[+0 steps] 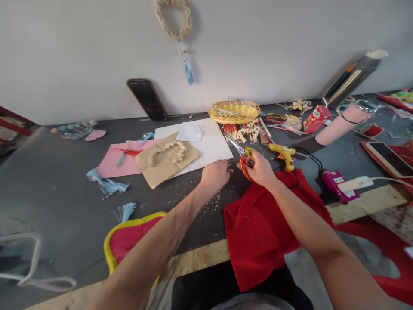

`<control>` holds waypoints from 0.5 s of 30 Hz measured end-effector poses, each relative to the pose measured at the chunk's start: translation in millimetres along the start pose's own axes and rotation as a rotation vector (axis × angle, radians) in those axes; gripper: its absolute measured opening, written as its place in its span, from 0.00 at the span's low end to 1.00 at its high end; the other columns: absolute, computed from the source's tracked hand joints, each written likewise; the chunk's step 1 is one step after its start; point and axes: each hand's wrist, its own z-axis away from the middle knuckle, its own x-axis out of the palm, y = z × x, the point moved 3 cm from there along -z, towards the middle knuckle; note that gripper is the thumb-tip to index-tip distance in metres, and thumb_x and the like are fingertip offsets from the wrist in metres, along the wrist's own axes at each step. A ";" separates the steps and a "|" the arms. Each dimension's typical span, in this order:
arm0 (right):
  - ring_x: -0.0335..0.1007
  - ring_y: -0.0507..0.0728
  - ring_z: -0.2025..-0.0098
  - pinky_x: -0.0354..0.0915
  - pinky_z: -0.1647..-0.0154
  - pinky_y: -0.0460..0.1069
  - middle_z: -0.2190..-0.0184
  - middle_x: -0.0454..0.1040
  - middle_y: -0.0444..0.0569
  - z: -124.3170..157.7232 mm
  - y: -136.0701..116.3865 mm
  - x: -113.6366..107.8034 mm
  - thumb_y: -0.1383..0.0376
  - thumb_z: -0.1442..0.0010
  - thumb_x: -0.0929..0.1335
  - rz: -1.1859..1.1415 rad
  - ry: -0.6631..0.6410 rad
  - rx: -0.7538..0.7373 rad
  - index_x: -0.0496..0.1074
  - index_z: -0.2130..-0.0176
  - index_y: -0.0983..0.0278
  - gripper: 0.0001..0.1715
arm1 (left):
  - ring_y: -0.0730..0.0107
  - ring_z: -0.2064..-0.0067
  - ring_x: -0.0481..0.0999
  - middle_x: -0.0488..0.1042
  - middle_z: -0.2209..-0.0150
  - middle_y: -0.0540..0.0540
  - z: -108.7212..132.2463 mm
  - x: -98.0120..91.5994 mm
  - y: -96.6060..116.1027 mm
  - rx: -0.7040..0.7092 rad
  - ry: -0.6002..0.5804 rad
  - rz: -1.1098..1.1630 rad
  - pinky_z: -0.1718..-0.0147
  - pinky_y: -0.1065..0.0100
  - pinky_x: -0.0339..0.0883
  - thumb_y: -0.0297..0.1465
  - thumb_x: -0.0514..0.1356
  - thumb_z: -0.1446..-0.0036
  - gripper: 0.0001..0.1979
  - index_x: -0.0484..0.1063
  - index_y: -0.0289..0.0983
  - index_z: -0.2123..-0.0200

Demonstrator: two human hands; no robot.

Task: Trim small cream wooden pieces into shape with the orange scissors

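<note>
The right hand (pixel 260 169) grasps the scissors (pixel 241 151) by their red and yellow handles over the middle of the bench (pixel 61 185), blades pointing toward its back edge. Just beside them is the left hand (pixel 217 173), fingers curled inward — whether it pinches anything, I cannot tell. Pale crumbs (pixel 213 202) lie scattered between it and the near edge. Under the right forearm, a red cloth (pixel 254 232) drapes over that near edge; a yellow glue gun (pixel 282 155) lies just beyond the cloth. Toward the left end, a beige strand (pixel 160 151) curves across brown paper (pixel 161 171), which overlaps a white sheet (pixel 216 142). A wicker basket (pixel 232 120) sits near the back edge — beyond the scissors.
</note>
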 end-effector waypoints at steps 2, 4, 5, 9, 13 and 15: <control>0.70 0.58 0.63 0.65 0.61 0.52 0.68 0.70 0.47 -0.7 2.1 0.3 0.49 0.44 0.68 -0.005 0.003 0.009 0.59 0.69 0.59 0.19 | 0.54 0.62 0.77 0.78 0.64 0.36 -4.4 2.5 2.5 0.003 -0.018 -0.081 0.65 0.63 0.65 0.32 0.57 0.43 0.07 0.75 0.36 0.66; 0.69 0.57 0.65 0.65 0.62 0.51 0.68 0.70 0.47 -1.1 3.1 0.5 0.49 0.45 0.68 -0.015 -0.001 0.020 0.59 0.69 0.59 0.19 | 0.55 0.62 0.77 0.78 0.64 0.36 -5.4 1.6 2.1 0.007 -0.024 -0.119 0.66 0.64 0.64 0.30 0.56 0.42 0.08 0.75 0.36 0.65; 0.69 0.57 0.65 0.65 0.62 0.51 0.68 0.69 0.46 -1.4 3.2 0.4 0.49 0.45 0.69 -0.022 -0.001 0.024 0.59 0.69 0.59 0.20 | 0.55 0.62 0.77 0.78 0.64 0.37 -4.9 -0.6 0.8 0.007 -0.019 -0.112 0.67 0.64 0.64 0.30 0.56 0.42 0.08 0.75 0.36 0.65; 0.67 0.55 0.70 0.64 0.67 0.50 0.70 0.69 0.44 -2.1 2.6 -1.4 0.48 0.48 0.69 -0.086 0.007 0.070 0.59 0.70 0.59 0.21 | 0.64 0.67 0.74 0.78 0.68 0.44 4.2 -17.7 -11.6 0.012 0.030 0.184 0.69 0.68 0.61 0.32 0.55 0.40 0.09 0.74 0.38 0.67; 0.65 0.53 0.73 0.62 0.70 0.50 0.71 0.68 0.43 1.6 -5.3 -3.4 0.49 0.48 0.70 -0.151 0.011 0.052 0.60 0.69 0.59 0.20 | 0.77 0.79 0.60 0.74 0.74 0.48 25.7 -29.9 -33.4 -0.129 0.071 0.821 0.79 0.72 0.53 0.37 0.59 0.42 0.11 0.71 0.35 0.72; 0.63 0.52 0.74 0.62 0.71 0.49 0.70 0.68 0.44 6.3 -13.5 -3.4 0.50 0.48 0.70 -0.170 -0.002 0.000 0.61 0.68 0.60 0.20 | 0.81 0.81 0.55 0.73 0.75 0.49 37.9 -27.3 -40.7 -0.207 0.040 1.175 0.81 0.74 0.48 0.40 0.64 0.47 0.14 0.68 0.35 0.73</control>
